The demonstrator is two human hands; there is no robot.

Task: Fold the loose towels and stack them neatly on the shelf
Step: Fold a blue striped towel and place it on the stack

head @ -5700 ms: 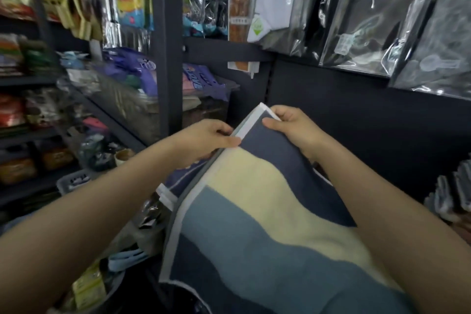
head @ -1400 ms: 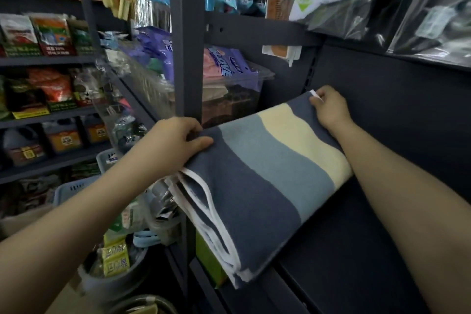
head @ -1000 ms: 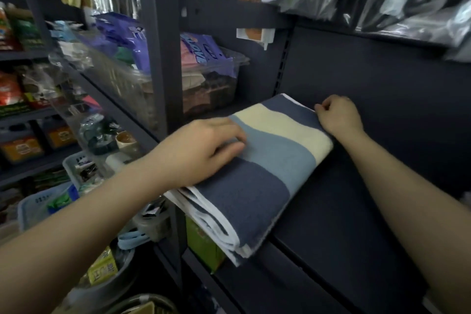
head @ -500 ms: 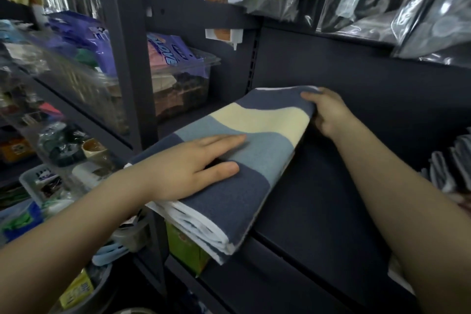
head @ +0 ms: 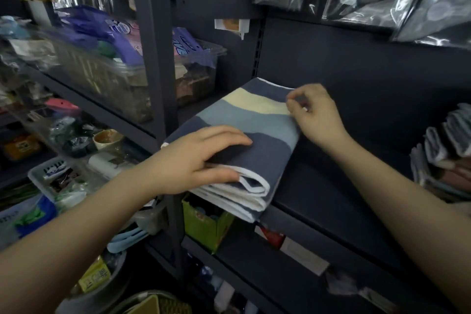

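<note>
The folded towel (head: 244,132) lies on the dark shelf (head: 326,186), at its left end hard against the upright post (head: 158,79), with its layered white-edged fold hanging slightly past the shelf's front lip. The left hand (head: 201,158) rests flat on the near, dark-blue part, fingers spread and thumb tucked at the front edge, pressing rather than gripping. The right hand (head: 316,117) hangs at the towel's far right edge with its grip loosely curled, thumb and forefinger near each other; whether they pinch any cloth I cannot tell. The step looks like squaring the towel in place. To do it well, keep the left palm down so the layers do not slide apart, and use the right hand to nudge the far side back until the long edge runs parallel to the shelf front. Then ease the front fold inward so nothing overhangs the lip, since those stacked edges could splay or droop. Smooth from the middle outward with 1 light pass. More folded cloths (head: 443,150) sit at the right end of the shelf, well apart.
</note>
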